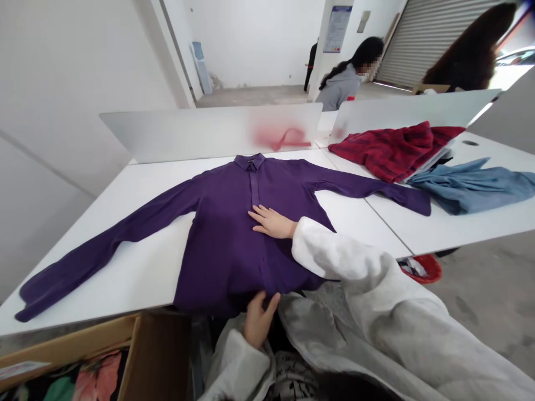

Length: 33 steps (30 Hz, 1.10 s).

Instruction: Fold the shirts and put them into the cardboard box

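Observation:
A purple long-sleeved shirt (225, 234) lies front up on the white table, collar toward the divider and both sleeves stretched out to the sides. My right hand (273, 223) rests flat on the shirt's front, fingers spread beside the button placket. Down at the near edge, my left hand (259, 320) holds the shirt's hem at the placket between thumb and fingers. The hem hangs slightly over the table edge, and part of the left fingers is hidden by the cloth.
A red checked garment (397, 150) and a blue garment (476, 184) lie to the right on the table (146, 273). Frosted dividers (200, 131) stand along the back. An open cardboard box (159, 356) of clothes is at lower left; a red basket (430, 268) sits below right. People are beyond.

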Each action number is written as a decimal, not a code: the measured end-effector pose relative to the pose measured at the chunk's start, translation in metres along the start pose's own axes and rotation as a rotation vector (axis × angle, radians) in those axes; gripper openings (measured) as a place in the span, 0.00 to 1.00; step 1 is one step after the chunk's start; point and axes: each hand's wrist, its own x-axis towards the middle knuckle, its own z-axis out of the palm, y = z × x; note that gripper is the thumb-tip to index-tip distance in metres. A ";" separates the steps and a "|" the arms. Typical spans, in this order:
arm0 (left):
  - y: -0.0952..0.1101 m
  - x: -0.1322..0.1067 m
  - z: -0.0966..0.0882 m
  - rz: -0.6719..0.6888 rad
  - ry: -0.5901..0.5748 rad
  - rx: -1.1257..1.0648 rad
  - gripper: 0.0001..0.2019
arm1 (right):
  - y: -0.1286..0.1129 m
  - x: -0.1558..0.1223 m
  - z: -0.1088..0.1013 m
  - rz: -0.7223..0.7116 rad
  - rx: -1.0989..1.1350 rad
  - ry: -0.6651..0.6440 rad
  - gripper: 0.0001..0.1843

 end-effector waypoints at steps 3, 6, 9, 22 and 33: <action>-0.002 -0.004 0.012 0.069 -0.076 -0.002 0.23 | 0.007 0.029 0.003 0.039 -0.081 -0.083 0.33; -0.002 -0.008 0.009 0.115 -0.175 0.003 0.22 | 0.015 0.045 -0.007 0.032 -0.089 -0.011 0.31; -0.007 -0.007 0.002 0.113 -0.157 0.016 0.22 | 0.023 0.057 -0.004 0.092 -0.109 0.219 0.33; -0.046 -0.003 -0.006 -0.030 -0.223 0.021 0.20 | 0.037 0.060 0.030 0.165 -0.149 0.186 0.35; -0.080 0.007 -0.022 -0.060 -0.148 0.096 0.19 | 0.023 0.048 0.028 0.080 -0.161 0.210 0.35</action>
